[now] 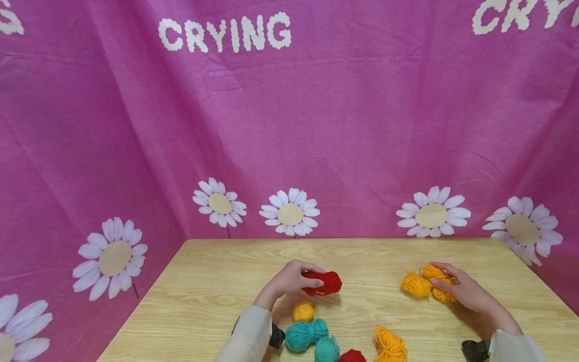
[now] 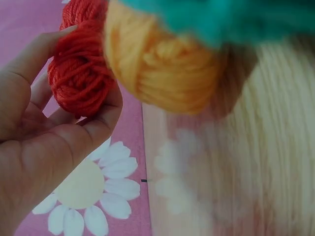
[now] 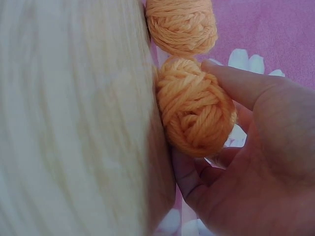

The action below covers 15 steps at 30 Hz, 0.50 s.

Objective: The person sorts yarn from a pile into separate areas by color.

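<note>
My left hand (image 1: 289,277) holds a red yarn skein (image 1: 331,283) over the left-centre of the table, thumb on one side and fingers round the other. In the left wrist view the red yarn (image 2: 81,81) sits between thumb and fingers, with a yellow-orange ball (image 2: 162,64) close beside it. To the right, my right hand (image 1: 470,291) grips an orange yarn ball (image 1: 444,295) at the tabletop. Two more orange bundles, one nearer the left (image 1: 416,285), lie against it. The right wrist view has the gripped orange ball (image 3: 197,110) with fingers curled behind it.
Nearer me on the wooden table (image 1: 203,301) lie a small yellow ball (image 1: 303,311), teal yarn balls (image 1: 299,337), another red ball (image 1: 353,356) and an orange skein (image 1: 390,344). A pink flowered cloth (image 1: 316,125) hangs behind and beside the table.
</note>
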Each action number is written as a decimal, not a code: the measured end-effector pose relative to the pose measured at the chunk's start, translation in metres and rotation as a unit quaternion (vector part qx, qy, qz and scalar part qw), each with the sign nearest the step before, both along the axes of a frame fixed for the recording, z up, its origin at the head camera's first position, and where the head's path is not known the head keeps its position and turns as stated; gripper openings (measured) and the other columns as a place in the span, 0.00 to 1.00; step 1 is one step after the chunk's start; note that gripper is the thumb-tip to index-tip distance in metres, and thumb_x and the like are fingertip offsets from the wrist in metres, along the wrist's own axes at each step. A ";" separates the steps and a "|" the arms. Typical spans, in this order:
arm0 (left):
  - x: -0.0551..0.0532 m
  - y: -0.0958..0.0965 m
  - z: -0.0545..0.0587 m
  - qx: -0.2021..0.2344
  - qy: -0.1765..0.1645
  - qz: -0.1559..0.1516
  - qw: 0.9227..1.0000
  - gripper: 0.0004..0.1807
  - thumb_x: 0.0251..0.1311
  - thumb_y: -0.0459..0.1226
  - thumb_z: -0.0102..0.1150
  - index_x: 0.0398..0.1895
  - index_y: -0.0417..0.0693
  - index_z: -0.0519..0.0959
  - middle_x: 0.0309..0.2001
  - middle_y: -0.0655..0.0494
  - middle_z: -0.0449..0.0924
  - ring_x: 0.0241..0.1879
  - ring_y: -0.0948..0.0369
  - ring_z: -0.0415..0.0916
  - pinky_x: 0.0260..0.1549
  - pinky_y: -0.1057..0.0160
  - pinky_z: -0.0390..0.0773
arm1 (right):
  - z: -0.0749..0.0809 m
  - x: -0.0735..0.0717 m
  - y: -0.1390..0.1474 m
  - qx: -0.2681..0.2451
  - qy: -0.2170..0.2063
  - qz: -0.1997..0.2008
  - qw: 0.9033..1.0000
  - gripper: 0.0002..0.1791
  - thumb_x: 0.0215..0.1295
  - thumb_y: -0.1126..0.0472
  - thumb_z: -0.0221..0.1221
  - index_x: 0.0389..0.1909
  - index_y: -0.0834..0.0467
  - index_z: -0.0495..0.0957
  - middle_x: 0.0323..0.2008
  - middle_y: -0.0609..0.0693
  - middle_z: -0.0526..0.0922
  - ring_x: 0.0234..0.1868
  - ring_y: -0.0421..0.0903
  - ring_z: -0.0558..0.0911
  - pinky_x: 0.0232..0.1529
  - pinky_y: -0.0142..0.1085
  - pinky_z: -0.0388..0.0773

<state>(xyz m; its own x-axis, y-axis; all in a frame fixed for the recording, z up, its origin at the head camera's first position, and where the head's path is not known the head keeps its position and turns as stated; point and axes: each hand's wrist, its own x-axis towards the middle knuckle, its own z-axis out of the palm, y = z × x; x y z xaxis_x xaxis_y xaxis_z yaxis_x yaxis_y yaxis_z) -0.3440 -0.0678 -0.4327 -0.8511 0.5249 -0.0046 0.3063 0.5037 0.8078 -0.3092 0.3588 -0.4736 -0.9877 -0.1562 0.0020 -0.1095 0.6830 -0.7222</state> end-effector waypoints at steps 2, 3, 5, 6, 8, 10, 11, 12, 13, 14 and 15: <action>-0.002 0.000 -0.001 0.005 -0.002 0.005 1.000 0.15 0.60 0.39 0.66 0.50 0.49 0.85 0.48 0.49 0.85 0.40 0.63 0.77 0.38 0.69 0.81 | 0.000 0.000 0.001 -0.007 -0.006 0.000 1.000 0.36 0.73 0.50 0.52 0.71 0.71 0.55 0.68 0.79 0.56 0.64 0.78 0.57 0.56 0.72 0.60; -0.004 0.000 -0.002 0.006 -0.004 0.008 1.000 0.15 0.60 0.39 0.65 0.50 0.49 0.85 0.48 0.49 0.85 0.40 0.62 0.77 0.38 0.69 0.81 | 0.000 -0.001 0.001 -0.009 -0.008 0.000 1.000 0.37 0.74 0.50 0.52 0.71 0.71 0.55 0.68 0.78 0.56 0.65 0.78 0.57 0.56 0.73 0.59; -0.006 -0.001 -0.003 0.008 -0.007 0.014 1.000 0.15 0.60 0.39 0.65 0.50 0.49 0.85 0.47 0.49 0.85 0.40 0.62 0.77 0.39 0.68 0.82 | 0.000 0.000 0.002 -0.010 -0.008 0.000 1.000 0.36 0.74 0.50 0.51 0.71 0.71 0.55 0.68 0.79 0.56 0.65 0.78 0.57 0.55 0.73 0.59; -0.008 -0.001 -0.003 0.009 -0.007 0.017 1.000 0.15 0.60 0.39 0.65 0.50 0.49 0.85 0.47 0.49 0.85 0.40 0.61 0.77 0.39 0.67 0.82 | -0.001 0.000 0.002 -0.010 -0.007 0.000 1.000 0.36 0.74 0.50 0.51 0.71 0.71 0.55 0.68 0.79 0.56 0.65 0.78 0.57 0.55 0.73 0.60; -0.010 -0.002 -0.005 0.008 -0.008 0.024 1.000 0.15 0.60 0.39 0.66 0.50 0.49 0.85 0.47 0.49 0.85 0.41 0.61 0.77 0.41 0.66 0.83 | -0.001 0.000 0.002 -0.009 -0.003 0.000 1.000 0.36 0.74 0.51 0.51 0.70 0.71 0.55 0.68 0.79 0.57 0.64 0.78 0.58 0.55 0.72 0.61; -0.013 -0.003 -0.006 0.010 -0.011 0.031 0.999 0.15 0.60 0.39 0.65 0.50 0.49 0.85 0.47 0.49 0.85 0.41 0.60 0.77 0.42 0.63 0.83 | -0.002 0.000 0.002 -0.013 -0.002 0.002 1.000 0.35 0.74 0.51 0.52 0.70 0.71 0.56 0.67 0.79 0.57 0.64 0.78 0.58 0.55 0.72 0.61; -0.014 -0.003 -0.006 0.010 -0.012 0.034 0.999 0.15 0.60 0.39 0.65 0.50 0.49 0.85 0.48 0.49 0.85 0.42 0.59 0.76 0.42 0.62 0.83 | -0.002 0.000 0.001 -0.014 -0.001 0.002 1.000 0.35 0.74 0.52 0.52 0.70 0.71 0.56 0.67 0.79 0.57 0.64 0.78 0.58 0.55 0.72 0.61; -0.015 -0.004 -0.007 0.011 -0.012 0.037 0.999 0.15 0.60 0.39 0.65 0.51 0.49 0.85 0.48 0.49 0.85 0.42 0.59 0.76 0.43 0.61 0.83 | -0.003 0.000 0.001 -0.018 -0.003 0.002 1.000 0.35 0.73 0.52 0.52 0.70 0.72 0.56 0.67 0.79 0.57 0.65 0.78 0.58 0.55 0.72 0.60; -0.016 -0.005 -0.007 0.012 -0.012 0.040 0.999 0.15 0.60 0.39 0.65 0.51 0.49 0.85 0.48 0.49 0.84 0.43 0.59 0.76 0.43 0.61 0.83 | -0.003 0.000 0.001 -0.021 -0.003 0.002 1.000 0.36 0.73 0.52 0.52 0.70 0.72 0.56 0.68 0.79 0.57 0.65 0.78 0.57 0.55 0.72 0.60; -0.017 -0.005 -0.008 0.013 -0.012 0.042 0.999 0.15 0.60 0.39 0.65 0.51 0.49 0.84 0.48 0.49 0.84 0.43 0.59 0.76 0.43 0.60 0.83 | -0.002 0.000 0.001 -0.025 -0.005 0.002 1.000 0.36 0.73 0.52 0.52 0.70 0.72 0.55 0.68 0.79 0.57 0.65 0.78 0.56 0.56 0.72 0.59; -0.018 -0.006 -0.008 0.015 -0.012 0.045 0.999 0.15 0.60 0.39 0.65 0.51 0.49 0.84 0.48 0.48 0.84 0.43 0.59 0.76 0.43 0.60 0.83 | -0.002 -0.001 0.001 -0.028 -0.007 0.003 1.000 0.36 0.73 0.52 0.52 0.70 0.72 0.55 0.68 0.79 0.56 0.66 0.78 0.56 0.56 0.72 0.59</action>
<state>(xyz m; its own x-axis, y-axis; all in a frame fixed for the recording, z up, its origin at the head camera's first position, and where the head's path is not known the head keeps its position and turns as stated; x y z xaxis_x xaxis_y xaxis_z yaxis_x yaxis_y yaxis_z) -0.3621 -0.0735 -0.4410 -0.8947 0.4465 -0.0111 0.2414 0.5042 0.8292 -0.3098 0.3598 -0.4758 -0.9868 -0.1617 -0.0028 -0.1029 0.6411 -0.7606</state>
